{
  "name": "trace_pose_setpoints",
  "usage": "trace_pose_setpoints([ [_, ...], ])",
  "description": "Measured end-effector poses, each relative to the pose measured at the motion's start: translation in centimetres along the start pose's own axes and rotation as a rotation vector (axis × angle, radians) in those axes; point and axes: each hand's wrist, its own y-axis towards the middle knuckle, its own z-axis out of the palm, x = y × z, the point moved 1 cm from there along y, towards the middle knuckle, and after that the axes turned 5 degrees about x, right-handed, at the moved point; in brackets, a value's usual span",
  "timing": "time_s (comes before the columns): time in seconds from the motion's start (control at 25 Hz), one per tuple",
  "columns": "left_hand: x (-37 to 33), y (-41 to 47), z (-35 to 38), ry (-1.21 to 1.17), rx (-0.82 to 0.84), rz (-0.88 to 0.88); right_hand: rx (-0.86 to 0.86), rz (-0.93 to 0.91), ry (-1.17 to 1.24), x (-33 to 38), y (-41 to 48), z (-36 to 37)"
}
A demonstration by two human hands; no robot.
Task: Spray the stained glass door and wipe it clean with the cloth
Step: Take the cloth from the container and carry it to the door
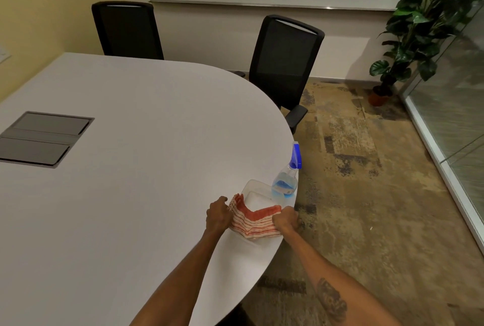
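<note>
Cloth (252, 222) sits at the table (131, 168) edge, gripped by left hand (218, 214) and right hand (287, 218); a tug might knock the nearby bottle (286, 176) off.

Woven cloth (251, 223), matt table (131, 194)

The fingertips of both hands, left hand (218, 214) and right hand (286, 219), are buried in the folds of the cloth (252, 222). Just beyond the hands, the cloth covers the near part of a clear tray (252, 188). Far right of the hands, the glass door (457, 105) is blurred and cut off by the edge.
</note>
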Motion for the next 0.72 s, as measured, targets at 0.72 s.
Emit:
trace_pose_setpoints([
  [0.72,-12.7,-11.3,-1.1,-0.306,0.175,0.608,0.037,-0.920,-0.074,2.1,-11.5,-17.6],
])
